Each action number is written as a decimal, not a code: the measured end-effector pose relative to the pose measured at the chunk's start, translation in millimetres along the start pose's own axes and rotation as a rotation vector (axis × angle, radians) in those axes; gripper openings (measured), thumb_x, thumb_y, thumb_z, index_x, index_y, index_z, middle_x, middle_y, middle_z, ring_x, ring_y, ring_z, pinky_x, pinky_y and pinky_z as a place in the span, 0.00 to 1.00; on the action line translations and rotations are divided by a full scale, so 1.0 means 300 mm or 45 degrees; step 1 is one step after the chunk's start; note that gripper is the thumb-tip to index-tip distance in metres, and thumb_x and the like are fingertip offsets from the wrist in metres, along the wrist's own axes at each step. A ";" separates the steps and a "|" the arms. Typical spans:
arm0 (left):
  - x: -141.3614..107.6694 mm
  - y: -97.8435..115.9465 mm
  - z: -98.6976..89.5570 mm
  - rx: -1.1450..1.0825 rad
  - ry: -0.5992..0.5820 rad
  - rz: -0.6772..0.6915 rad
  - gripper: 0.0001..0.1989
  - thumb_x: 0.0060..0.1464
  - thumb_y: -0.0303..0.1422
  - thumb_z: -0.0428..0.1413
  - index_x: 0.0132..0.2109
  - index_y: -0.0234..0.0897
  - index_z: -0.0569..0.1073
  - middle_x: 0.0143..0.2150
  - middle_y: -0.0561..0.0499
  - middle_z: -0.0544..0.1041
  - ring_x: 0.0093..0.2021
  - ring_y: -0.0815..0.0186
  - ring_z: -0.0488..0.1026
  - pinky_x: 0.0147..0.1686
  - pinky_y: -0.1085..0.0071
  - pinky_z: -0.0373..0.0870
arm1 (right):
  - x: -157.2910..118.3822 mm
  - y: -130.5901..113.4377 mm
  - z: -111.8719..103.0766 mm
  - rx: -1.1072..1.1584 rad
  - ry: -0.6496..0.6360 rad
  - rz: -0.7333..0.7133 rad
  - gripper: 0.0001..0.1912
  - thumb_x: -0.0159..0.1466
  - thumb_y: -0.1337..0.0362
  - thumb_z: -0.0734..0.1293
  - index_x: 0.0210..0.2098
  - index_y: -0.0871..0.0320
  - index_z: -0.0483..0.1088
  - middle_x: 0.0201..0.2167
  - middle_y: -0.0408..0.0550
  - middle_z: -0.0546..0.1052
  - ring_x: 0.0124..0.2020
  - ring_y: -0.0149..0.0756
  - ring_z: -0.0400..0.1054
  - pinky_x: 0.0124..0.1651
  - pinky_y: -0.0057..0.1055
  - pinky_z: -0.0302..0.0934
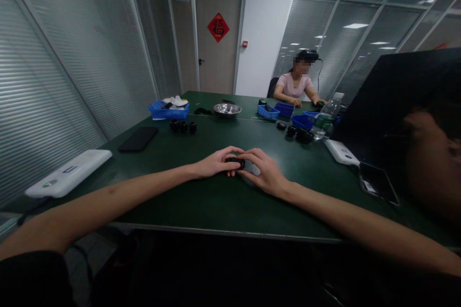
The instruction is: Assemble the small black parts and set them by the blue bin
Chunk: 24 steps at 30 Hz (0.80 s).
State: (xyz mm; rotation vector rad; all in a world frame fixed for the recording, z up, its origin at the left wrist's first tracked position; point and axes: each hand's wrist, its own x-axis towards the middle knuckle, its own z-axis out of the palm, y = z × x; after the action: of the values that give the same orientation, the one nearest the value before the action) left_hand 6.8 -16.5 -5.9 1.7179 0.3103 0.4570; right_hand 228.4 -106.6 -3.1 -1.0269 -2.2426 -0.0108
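Over the middle of the table's near half, my two hands meet around a small black cylindrical part [236, 162]. My left hand [216, 163] is closed on it, with the thumb along its near side. From the right, my right hand [266, 171] curves in, and its index finger and thumb grip the part's right end. The fingers cover much of the part, so its exact kind cannot be made out. Both forearms rest along the green tabletop [201, 201].
Black round parts [183, 127] stand at left, more [304, 135] at right. Beyond are a filled blue tray [168, 111], a metal bowl [227, 110] and a blue bin [268, 112]. A water bottle [327, 117] stands near a dark panel [392, 100]. Another person [295, 84] sits opposite.
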 end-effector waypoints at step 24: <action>-0.001 0.008 0.006 -0.036 0.042 0.011 0.27 0.62 0.37 0.61 0.63 0.36 0.63 0.49 0.45 0.74 0.38 0.68 0.74 0.38 0.67 0.72 | -0.004 -0.023 -0.002 -0.103 -0.002 0.024 0.22 0.70 0.61 0.68 0.62 0.51 0.64 0.53 0.54 0.73 0.51 0.47 0.70 0.52 0.47 0.70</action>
State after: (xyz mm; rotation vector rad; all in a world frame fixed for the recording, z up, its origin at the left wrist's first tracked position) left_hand 7.2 -18.5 -4.0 1.6860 0.3186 0.4946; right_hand 224.6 -112.1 -1.6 -1.0909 -2.2500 -0.0928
